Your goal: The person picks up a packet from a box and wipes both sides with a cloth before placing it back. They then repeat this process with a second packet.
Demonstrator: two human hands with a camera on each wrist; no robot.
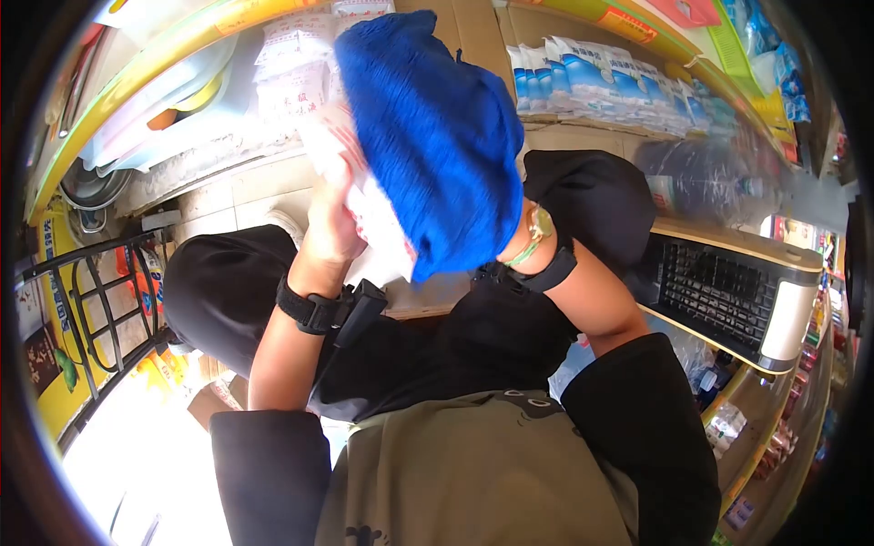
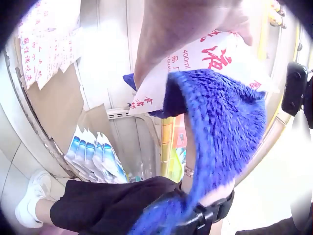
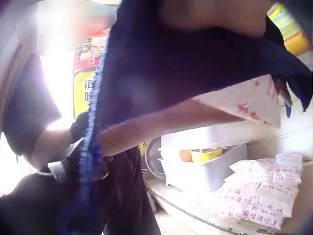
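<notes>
My left hand [image 1: 335,223] grips a white plastic bag [image 2: 210,56] with red printing and a "400ml" mark. A blue towel [image 1: 432,136] lies against the bag and covers much of it in the head view. My right hand [image 3: 220,17] holds the towel, whose folds hide most of its fingers in the head view. Loose towel edges hang down beside the right forearm in the left wrist view. A bag corner [image 3: 257,100] sticks out below the towel in the right wrist view.
Similar white bags [image 3: 266,188] lie piled on the low shelf, near a white bin [image 3: 205,166]. Blue-and-white packets [image 1: 592,77] stand in a row on the right. A black-grilled heater [image 1: 719,291] stands by the right knee, a black wire rack [image 1: 100,300] on the left.
</notes>
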